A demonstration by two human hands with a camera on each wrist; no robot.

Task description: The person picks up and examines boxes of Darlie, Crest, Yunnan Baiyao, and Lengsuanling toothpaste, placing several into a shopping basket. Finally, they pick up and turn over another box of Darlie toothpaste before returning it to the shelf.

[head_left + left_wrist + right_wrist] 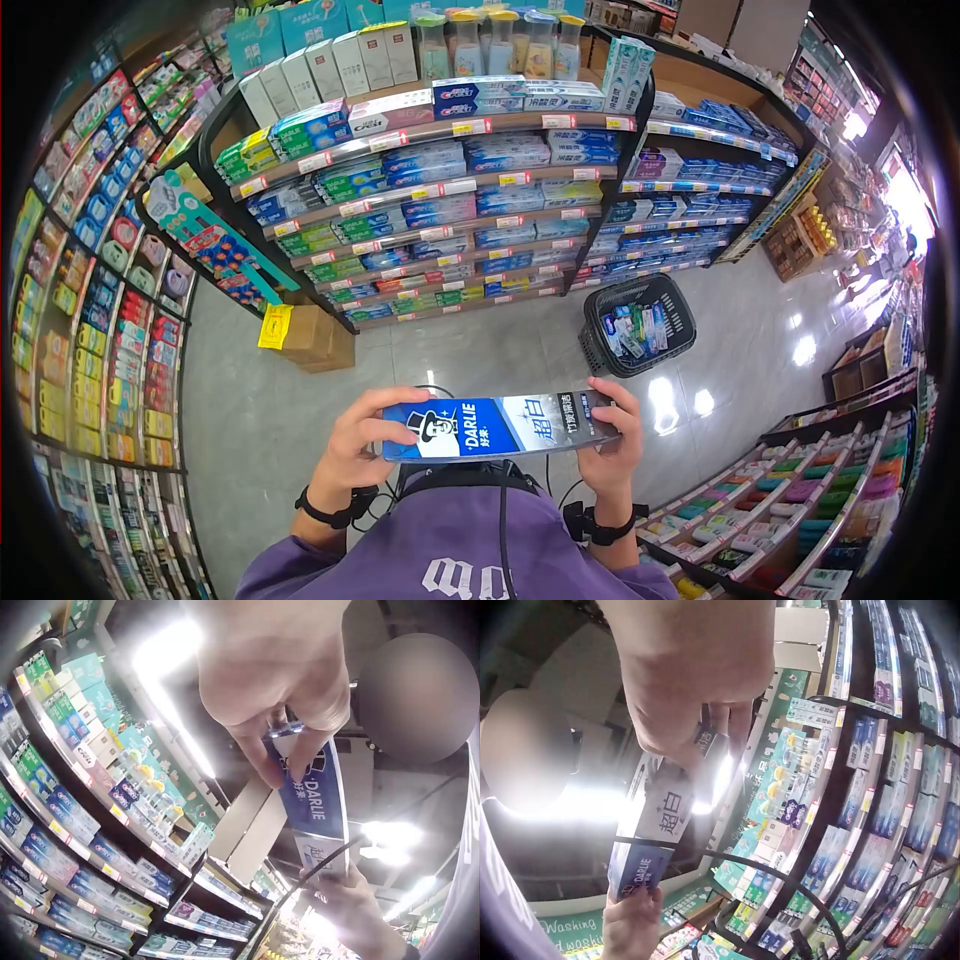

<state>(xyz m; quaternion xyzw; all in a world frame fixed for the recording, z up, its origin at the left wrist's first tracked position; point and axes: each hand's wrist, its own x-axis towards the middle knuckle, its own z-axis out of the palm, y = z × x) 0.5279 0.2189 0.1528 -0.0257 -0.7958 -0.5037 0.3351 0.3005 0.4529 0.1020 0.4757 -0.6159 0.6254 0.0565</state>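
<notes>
A long blue, white and dark-grey DARLIE toothpaste box point(500, 428) is held level in front of the purple shirt, printed face up toward the head camera. My left hand point(352, 440) grips its blue end, the thumb lying over the printed face. At the dark end, my right hand point(612, 440) holds on with its thumb on the near side. In the left wrist view, the left thumb and fingers pinch the end of the toothpaste box point(315, 802). The right wrist view has the right hand point(694, 682) around the other end.
Ahead stands a curved shelf unit point(400, 205) packed with toothpaste boxes. A black shopping basket point(680, 318) holding several packages sits on the shiny floor point(420, 365). Cardboard boxes point(318, 340) stand by the shelf's left end. Stocked shelves line both sides. A black cable point(505, 530) runs down the shirt.
</notes>
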